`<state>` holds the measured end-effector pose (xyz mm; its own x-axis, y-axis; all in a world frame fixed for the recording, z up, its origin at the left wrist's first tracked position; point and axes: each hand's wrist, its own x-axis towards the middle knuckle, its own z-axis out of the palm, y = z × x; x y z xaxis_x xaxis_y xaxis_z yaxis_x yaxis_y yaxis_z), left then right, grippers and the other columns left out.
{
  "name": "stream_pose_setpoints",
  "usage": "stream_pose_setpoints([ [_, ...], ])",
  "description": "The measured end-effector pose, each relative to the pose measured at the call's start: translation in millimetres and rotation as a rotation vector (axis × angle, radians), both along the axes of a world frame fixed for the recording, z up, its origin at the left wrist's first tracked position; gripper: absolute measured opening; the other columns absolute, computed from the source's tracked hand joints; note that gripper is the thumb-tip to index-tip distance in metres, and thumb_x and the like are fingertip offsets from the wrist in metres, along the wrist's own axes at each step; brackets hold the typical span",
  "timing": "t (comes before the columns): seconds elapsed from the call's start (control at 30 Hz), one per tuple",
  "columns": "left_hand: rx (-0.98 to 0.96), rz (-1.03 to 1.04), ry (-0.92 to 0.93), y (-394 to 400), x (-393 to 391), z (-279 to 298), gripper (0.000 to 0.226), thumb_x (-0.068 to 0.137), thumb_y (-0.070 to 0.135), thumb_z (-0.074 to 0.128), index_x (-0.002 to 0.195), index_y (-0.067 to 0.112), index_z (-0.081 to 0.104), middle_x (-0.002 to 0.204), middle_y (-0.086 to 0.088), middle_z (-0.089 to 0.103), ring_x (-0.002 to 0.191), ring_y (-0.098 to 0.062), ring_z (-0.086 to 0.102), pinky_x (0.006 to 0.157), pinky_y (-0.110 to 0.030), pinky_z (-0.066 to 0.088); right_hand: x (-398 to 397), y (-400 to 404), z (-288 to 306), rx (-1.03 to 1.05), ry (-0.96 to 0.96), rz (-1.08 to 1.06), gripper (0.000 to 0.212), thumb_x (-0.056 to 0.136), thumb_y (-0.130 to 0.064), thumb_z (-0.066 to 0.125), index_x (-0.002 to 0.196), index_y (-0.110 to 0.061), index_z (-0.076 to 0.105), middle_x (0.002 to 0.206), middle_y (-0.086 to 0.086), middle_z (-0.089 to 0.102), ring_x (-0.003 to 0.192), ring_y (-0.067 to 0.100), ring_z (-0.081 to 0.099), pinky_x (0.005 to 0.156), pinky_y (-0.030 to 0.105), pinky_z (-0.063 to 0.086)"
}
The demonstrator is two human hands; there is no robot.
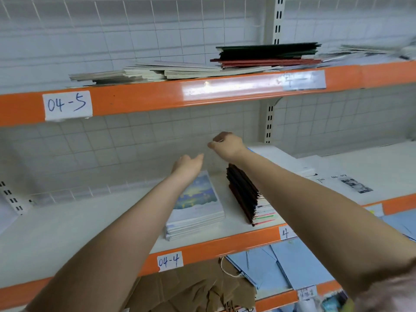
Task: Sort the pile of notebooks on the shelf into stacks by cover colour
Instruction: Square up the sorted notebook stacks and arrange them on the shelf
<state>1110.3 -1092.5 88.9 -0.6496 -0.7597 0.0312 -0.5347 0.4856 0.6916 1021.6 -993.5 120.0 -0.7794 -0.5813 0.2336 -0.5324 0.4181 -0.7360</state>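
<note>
Two hands, two notebook stacks below, one pile above.

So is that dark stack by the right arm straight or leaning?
Leaning. The dark stack is slanted, its notebooks stepped sideways rather than squared up.

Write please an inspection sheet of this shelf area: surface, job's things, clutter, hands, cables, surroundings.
Surface: white shelf 04-4, orange front edge.
Job's things: light picture-cover notebook stack beside dark-cover notebook stack; loose mixed notebook pile on upper shelf 04-5.
Clutter: printed sheets at right.
Hands: left hand open above light stack; right hand curled, empty.
Cables: nothing seen.
Surroundings: wire grid back; brown paper bags and blue bags below.
</note>
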Motion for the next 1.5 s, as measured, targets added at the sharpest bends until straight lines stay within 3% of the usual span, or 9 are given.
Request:
stream_pose_setpoints([
  [0.2, 0.047, -0.07, 0.075, 47.8, -32.6, 14.2, 0.058, 0.098, 0.045, 0.036, 0.138, 0.004, 0.046, 0.145, -0.016, 0.044, 0.131, -0.032, 0.043, 0.104, -0.034, 0.034, -44.3, 50.7, 19.3, 0.161, 0.175, -0.044, 0.032, 0.091, -0.016, 0.052, 0.111, 0.006, 0.064, 0.116, 0.02, 0.064, 0.107, 0.035, 0.059, 0.09, 0.036, 0.05],
  [0.37, 0.087, -0.076, 0.112, 80.1, -62.2, 13.3, 0.046, 0.1, 0.033, 0.034, 0.128, 0.001, 0.052, 0.135, -0.019, 0.051, 0.123, -0.031, 0.049, 0.094, -0.03, 0.037, -91.0, 99.3, 6.2, 0.255, 0.102, -0.139, 0.038, 0.094, -0.016, 0.048, 0.129, -0.002, 0.053, 0.134, 0.017, 0.052, 0.122, 0.033, 0.05, 0.1, 0.033, 0.041],
  [0.53, 0.226, -0.087, 0.131, 98.0, -88.2, 0.5, 0.039, 0.1, 0.02, 0.032, 0.123, -0.001, 0.056, 0.128, -0.02, 0.058, 0.118, -0.034, 0.054, 0.103, -0.04, 0.042, -119.0, 134.6, -11.9, 0.46, -0.025, -0.109, 0.029, 0.098, -0.014, 0.039, 0.111, 0.002, 0.06, 0.122, 0.022, 0.057, 0.11, 0.032, 0.057, 0.08, 0.028, 0.046],
  [0.87, 0.453, 0.057, 0.248, 105.5, -112.8, 0.4, 0.028, 0.097, 0.011, 0.031, 0.075, 0.012, 0.047, 0.086, -0.011, 0.058, 0.074, -0.022, 0.053, 0.065, -0.026, 0.039, -136.7, 133.8, -30.7, 0.335, -0.161, 0.052, 0.037, 0.1, -0.013, 0.03, 0.119, 0.003, 0.057, 0.119, 0.018, 0.059, 0.105, 0.029, 0.057, 0.089, 0.031, 0.044],
  [1.0, 0.444, 0.089, 0.247, 113.5, -110.9, 0.7, 0.028, 0.099, 0.013, 0.031, 0.075, 0.01, 0.046, 0.073, -0.009, 0.053, 0.062, -0.022, 0.049, 0.055, -0.025, 0.035, -138.4, 133.8, -30.6, 0.37, -0.14, 0.101, 0.028, 0.097, -0.006, 0.027, 0.1, -0.001, 0.055, 0.101, 0.014, 0.053, 0.09, 0.024, 0.05, 0.079, 0.028, 0.04],
  [1.17, 0.519, 0.073, 0.32, 120.0, -108.4, 1.1, 0.021, 0.098, 0.02, 0.033, 0.091, 0.008, 0.049, 0.089, -0.013, 0.056, 0.074, -0.025, 0.053, 0.06, -0.028, 0.036, -142.1, 134.9, -32.2, 0.319, -0.181, 0.132, 0.021, 0.098, -0.014, 0.034, 0.103, -0.006, 0.053, 0.103, 0.012, 0.052, 0.088, 0.024, 0.047, 0.077, 0.026, 0.036],
  [1.27, 0.461, 0.086, 0.347, 121.5, -102.9, 2.9, 0.019, 0.096, 0.019, 0.036, 0.099, 0.009, 0.051, 0.083, -0.008, 0.059, 0.063, -0.02, 0.053, 0.053, -0.023, 0.035, -141.5, 139.5, -30.5, 0.243, -0.174, 0.114, 0.039, 0.096, -0.029, 0.045, 0.124, -0.002, 0.052, 0.122, 0.015, 0.057, 0.103, 0.029, 0.055, 0.086, 0.03, 0.04],
  [1.37, 0.343, 0.1, 0.317, 118.2, -97.2, 5.4, 0.029, 0.094, 0.019, 0.042, 0.114, 0.001, 0.054, 0.101, -0.013, 0.064, 0.08, -0.023, 0.055, 0.055, -0.023, 0.036, -140.1, 145.1, -27.1, 0.244, -0.105, 0.136, 0.053, 0.095, -0.031, 0.048, 0.138, -0.002, 0.041, 0.139, 0.015, 0.047, 0.124, 0.03, 0.047, 0.094, 0.03, 0.037],
  [1.5, 0.175, 0.09, 0.269, 121.8, -89.1, 13.1, 0.012, 0.092, 0.015, 0.046, 0.081, 0.01, 0.046, 0.082, -0.008, 0.05, 0.076, -0.021, 0.043, 0.055, -0.026, 0.03, -138.6, 150.5, -23.7, 0.221, -0.029, 0.158, 0.039, 0.093, -0.025, 0.05, 0.119, 0.002, 0.057, 0.122, 0.018, 0.059, 0.103, 0.029, 0.056, 0.083, 0.031, 0.043],
])
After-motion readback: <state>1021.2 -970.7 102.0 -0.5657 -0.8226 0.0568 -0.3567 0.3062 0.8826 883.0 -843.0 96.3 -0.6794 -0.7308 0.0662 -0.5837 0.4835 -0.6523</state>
